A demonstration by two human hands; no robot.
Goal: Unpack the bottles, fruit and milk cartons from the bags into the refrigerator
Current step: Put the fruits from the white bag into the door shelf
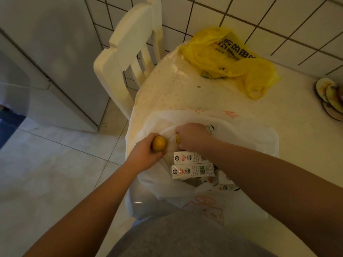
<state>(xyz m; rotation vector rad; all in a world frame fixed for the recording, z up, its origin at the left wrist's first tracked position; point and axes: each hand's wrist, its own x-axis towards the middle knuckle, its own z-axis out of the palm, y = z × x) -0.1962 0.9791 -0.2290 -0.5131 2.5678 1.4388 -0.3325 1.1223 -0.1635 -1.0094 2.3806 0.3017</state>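
Table (204,101) | left grip (144,154) clamps fruit (159,143) | right grip (193,135) clamps second fruit (178,139) at white bag (250,138)

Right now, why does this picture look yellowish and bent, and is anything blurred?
Head view: dim warm light tints everything yellow; the wide lens bows the wall tiles and the refrigerator edge; the chair top looks soft, while the milk cartons and the fruit in the left hand are sharp; faint sheen on the tablecloth.

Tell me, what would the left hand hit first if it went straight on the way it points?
Probably the right hand, which grips a second yellow fruit just ahead over the white bag. The left hand grips a round fruit; depth is unclear.
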